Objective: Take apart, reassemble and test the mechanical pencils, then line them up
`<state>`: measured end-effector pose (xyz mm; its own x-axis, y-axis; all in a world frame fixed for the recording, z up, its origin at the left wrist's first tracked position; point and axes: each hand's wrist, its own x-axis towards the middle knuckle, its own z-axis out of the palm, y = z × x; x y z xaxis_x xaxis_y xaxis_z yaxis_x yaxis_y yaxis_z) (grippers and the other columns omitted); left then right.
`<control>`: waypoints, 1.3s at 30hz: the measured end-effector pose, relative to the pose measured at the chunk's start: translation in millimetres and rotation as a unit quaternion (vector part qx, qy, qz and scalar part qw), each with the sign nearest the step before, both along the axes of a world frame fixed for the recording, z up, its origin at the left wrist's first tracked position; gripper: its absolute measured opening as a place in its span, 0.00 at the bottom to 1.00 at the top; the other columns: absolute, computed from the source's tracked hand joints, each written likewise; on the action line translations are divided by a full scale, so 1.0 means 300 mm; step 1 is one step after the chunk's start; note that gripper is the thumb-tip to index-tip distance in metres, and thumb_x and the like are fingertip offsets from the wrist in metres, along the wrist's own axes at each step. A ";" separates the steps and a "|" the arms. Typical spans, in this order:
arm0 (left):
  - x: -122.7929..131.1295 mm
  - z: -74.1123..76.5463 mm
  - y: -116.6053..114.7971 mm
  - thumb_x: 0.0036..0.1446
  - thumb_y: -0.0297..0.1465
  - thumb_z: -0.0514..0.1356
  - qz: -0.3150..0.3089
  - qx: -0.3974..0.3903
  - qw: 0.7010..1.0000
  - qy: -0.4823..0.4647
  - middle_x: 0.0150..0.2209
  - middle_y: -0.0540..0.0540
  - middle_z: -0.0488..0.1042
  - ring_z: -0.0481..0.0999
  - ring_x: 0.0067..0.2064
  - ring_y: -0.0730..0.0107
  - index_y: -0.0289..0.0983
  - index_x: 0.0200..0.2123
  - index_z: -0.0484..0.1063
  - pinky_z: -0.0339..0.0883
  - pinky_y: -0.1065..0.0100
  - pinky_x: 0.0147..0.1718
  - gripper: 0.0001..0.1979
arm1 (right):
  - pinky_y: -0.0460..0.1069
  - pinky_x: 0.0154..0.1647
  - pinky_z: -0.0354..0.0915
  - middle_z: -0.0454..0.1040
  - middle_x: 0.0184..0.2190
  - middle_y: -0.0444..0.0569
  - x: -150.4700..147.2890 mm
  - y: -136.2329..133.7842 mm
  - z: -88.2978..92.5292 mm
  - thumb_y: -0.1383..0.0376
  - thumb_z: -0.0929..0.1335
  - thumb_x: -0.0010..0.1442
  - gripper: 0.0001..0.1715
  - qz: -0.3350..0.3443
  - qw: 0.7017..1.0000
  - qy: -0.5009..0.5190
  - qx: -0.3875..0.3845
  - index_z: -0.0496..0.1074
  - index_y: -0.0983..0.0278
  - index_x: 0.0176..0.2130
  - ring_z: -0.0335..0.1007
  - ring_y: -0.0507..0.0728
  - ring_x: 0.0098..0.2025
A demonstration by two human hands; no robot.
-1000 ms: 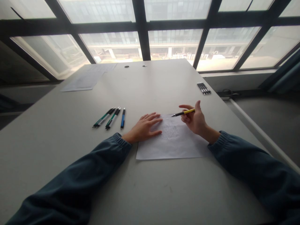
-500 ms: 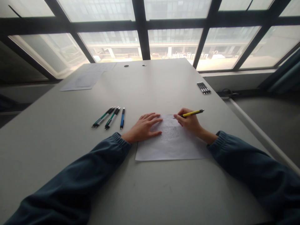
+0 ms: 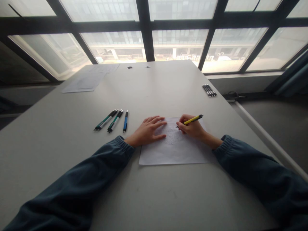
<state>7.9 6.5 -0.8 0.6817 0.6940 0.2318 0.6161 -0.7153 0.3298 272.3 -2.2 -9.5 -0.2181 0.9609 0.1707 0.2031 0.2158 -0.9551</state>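
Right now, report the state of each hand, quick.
Left hand: open, holding nothing, resting on the paper.
Right hand: closed around the yellow pen, its tip at the paper.

The person's right hand (image 3: 192,129), thumb raised a second ago, has turned over and closed into a writing grip on the yellow pen (image 3: 192,120), whose tip has since shifted slightly from the paper's (image 3: 173,155) far edge towards its near edge.

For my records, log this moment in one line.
left hand: spread on paper | right hand: holds yellow pen, tip at paper | blue pen: left of paper
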 end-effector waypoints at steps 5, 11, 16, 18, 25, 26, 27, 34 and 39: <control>0.001 0.000 0.002 0.61 0.49 0.62 -0.002 0.003 1.000 0.012 0.67 0.42 0.65 0.61 0.69 0.49 0.47 0.63 0.68 0.54 0.46 0.67 0.30 | 0.44 0.16 0.59 0.74 0.20 0.45 0.001 0.002 -0.009 0.50 0.73 0.57 0.21 -0.001 1.000 -0.007 -0.005 0.65 0.62 0.27 0.69 0.51 0.17; 0.005 0.008 -0.001 0.60 0.49 0.62 -0.001 0.000 1.000 0.016 0.67 0.43 0.65 0.60 0.69 0.49 0.48 0.63 0.68 0.53 0.47 0.67 0.30 | 0.44 0.17 0.60 0.74 0.20 0.44 0.003 0.007 -0.005 0.55 0.72 0.58 0.17 -0.002 1.000 -0.027 -0.005 0.66 0.62 0.28 0.69 0.51 0.18; 0.008 0.014 -0.004 0.61 0.49 0.62 -0.001 0.000 1.000 0.020 0.67 0.42 0.64 0.61 0.69 0.49 0.47 0.63 0.68 0.54 0.47 0.66 0.29 | 0.44 0.17 0.58 0.72 0.18 0.43 0.010 0.008 -0.004 0.57 0.72 0.58 0.16 0.025 0.998 -0.051 0.003 0.66 0.62 0.26 0.65 0.50 0.16; 0.009 0.016 -0.005 0.61 0.49 0.62 0.000 0.000 1.000 0.020 0.67 0.42 0.64 0.61 0.69 0.49 0.47 0.63 0.68 0.53 0.47 0.67 0.29 | 0.44 0.16 0.58 0.71 0.18 0.42 0.011 0.006 -0.005 0.57 0.72 0.58 0.17 0.025 0.999 -0.045 0.002 0.65 0.62 0.26 0.64 0.50 0.16; 0.006 0.017 -0.005 0.62 0.51 0.60 0.003 -0.004 0.999 0.040 0.68 0.44 0.63 0.58 0.70 0.50 0.47 0.64 0.66 0.52 0.49 0.68 0.30 | 0.44 0.17 0.57 0.71 0.18 0.42 0.012 0.012 -0.004 0.51 0.72 0.58 0.21 -0.035 0.999 -0.004 0.023 0.66 0.62 0.27 0.63 0.49 0.16; 0.006 0.017 -0.005 0.62 0.51 0.60 0.003 -0.005 0.999 0.040 0.68 0.44 0.63 0.58 0.70 0.51 0.47 0.64 0.66 0.52 0.49 0.68 0.30 | 0.44 0.17 0.56 0.69 0.17 0.41 0.014 0.017 -0.002 0.50 0.73 0.58 0.21 -0.060 0.997 0.002 0.038 0.66 0.62 0.27 0.62 0.49 0.16; 0.005 0.017 -0.005 0.62 0.51 0.59 0.004 -0.005 0.999 0.040 0.68 0.44 0.63 0.58 0.70 0.51 0.47 0.64 0.66 0.52 0.49 0.68 0.30 | 0.44 0.18 0.56 0.67 0.16 0.40 0.018 0.021 0.001 0.51 0.73 0.57 0.21 -0.087 0.995 0.008 0.057 0.67 0.62 0.27 0.61 0.48 0.17; 0.005 0.002 -0.002 0.62 0.47 0.61 0.023 0.013 1.000 0.015 0.64 0.43 0.67 0.62 0.67 0.52 0.46 0.59 0.70 0.54 0.49 0.65 0.24 | 0.46 0.20 0.58 0.78 0.29 0.49 0.035 0.030 0.024 0.52 0.69 0.60 0.19 -0.035 0.988 0.148 0.001 0.77 0.65 0.39 0.70 0.52 0.24; 0.010 -0.008 0.007 0.67 0.37 0.57 0.092 0.050 0.992 -0.064 0.56 0.42 0.75 0.71 0.60 0.57 0.41 0.52 0.73 0.60 0.52 0.61 0.14 | 0.44 0.19 0.52 0.70 0.20 0.40 0.021 0.012 0.037 0.58 0.73 0.57 0.11 0.027 0.975 0.217 -0.044 0.73 0.63 0.35 0.61 0.48 0.20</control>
